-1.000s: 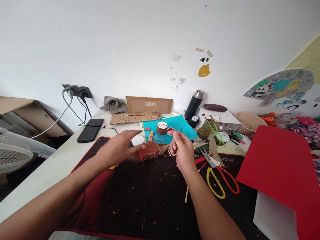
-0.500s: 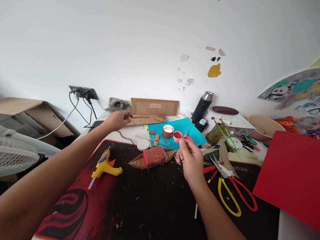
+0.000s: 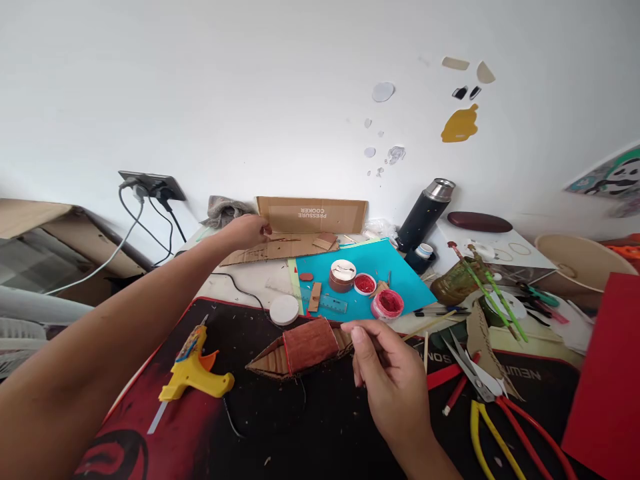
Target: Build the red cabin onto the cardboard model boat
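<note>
Against a white wall, cluttered bench [image 3: 263, 275]. On its near part, dark mat [image 3: 320, 433] with red patterning, cardboard crumbs scattered over it. Behind the mat, blue sheet [image 3: 400, 267] carrying paint tubs.

Long cardboard strip [image 3: 300, 250] lies flat at the back, left of the sheet. Likely light, stiff along its length, liable to crease across; best lifted by its free near edge.

Cardboard boat [image 3: 313, 343] sits upright at the mat's rear edge, reddish-brown curved cover across its middle, corrugated insides bare at the pointed left end. Should weigh very little. Cover probably firm enough, but hull walls look thin and the tips would crush under a hard pinch; safer grip is low, both sides, amidships. Whether the colour is dry cannot be told.

Glue gun [image 3: 195, 380], yellow, lies on its side left of the boat.

Right hand [image 3: 393, 373] hovers at the boat's right end, hiding its tip; thumb and forefinger nearly together, contents and contact unclear.

Left hand [image 3: 247, 230] stretched out over the strip, fingers bent and narrow, at the end of a thin dark stick [image 3: 285, 240]; cannot tell if pinched. Stick looks slender, perhaps brittle: take it mid-length, lightly.
</note>
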A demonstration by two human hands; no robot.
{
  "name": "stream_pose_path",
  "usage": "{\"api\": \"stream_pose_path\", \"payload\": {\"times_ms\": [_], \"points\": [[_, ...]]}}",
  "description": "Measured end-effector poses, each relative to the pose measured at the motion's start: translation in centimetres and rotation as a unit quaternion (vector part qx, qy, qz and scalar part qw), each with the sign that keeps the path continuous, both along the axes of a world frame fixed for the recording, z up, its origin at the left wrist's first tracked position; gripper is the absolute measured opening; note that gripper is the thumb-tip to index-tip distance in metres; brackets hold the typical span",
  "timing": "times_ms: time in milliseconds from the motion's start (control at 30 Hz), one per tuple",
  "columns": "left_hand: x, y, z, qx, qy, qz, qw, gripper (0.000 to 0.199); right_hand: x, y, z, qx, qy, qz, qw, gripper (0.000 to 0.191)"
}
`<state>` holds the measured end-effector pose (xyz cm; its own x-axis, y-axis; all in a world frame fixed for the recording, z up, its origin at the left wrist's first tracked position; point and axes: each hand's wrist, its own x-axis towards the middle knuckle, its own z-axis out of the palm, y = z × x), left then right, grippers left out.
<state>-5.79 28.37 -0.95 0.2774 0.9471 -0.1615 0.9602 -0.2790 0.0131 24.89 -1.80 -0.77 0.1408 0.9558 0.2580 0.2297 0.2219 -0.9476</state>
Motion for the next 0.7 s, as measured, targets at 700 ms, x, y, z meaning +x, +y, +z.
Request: {"api": "stream_pose_path", "payload": {"times_ms": [700], "points": [[-0.2, 1.4, -1.4, -0.048, -0.018, -0.008, 0.999, 0.026, -0.5, 0.3, -0.1, 0.044, -0.093, 0.053, 0.993, 0.022]]}}
